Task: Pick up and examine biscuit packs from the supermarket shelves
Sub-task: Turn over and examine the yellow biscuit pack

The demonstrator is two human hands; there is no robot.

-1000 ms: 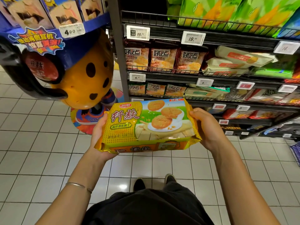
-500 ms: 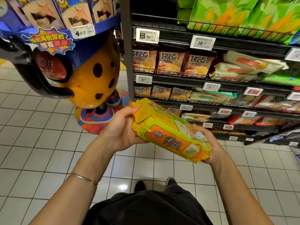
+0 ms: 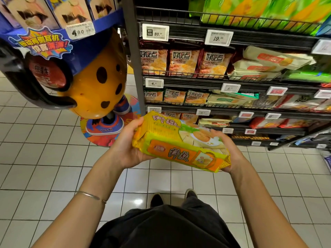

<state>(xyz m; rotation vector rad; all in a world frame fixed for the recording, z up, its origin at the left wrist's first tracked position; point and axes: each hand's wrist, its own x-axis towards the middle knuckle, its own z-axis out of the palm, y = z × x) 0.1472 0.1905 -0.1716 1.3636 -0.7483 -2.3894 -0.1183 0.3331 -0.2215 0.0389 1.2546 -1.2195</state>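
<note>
A yellow-green biscuit pack (image 3: 179,140) with an orange side panel and red Chinese lettering is held at waist height in front of the shelves. It is tilted, so its long side faces me and its front faces up and away. My left hand (image 3: 127,145) grips the pack's left end, thumb on top. At the right end my right hand (image 3: 227,151) holds it from behind and below, mostly hidden by the pack.
Black wire shelves (image 3: 232,81) at the right carry rows of biscuit packs and white price tags. A blue and yellow character display stand (image 3: 93,83) rises at the left, its base on the white tiled floor (image 3: 44,158). My shoes (image 3: 172,197) show below.
The pack faced me flat a second ago. Both hands have turned it, so the front tips away and the orange side shows. It sits slightly lower and further right now.
</note>
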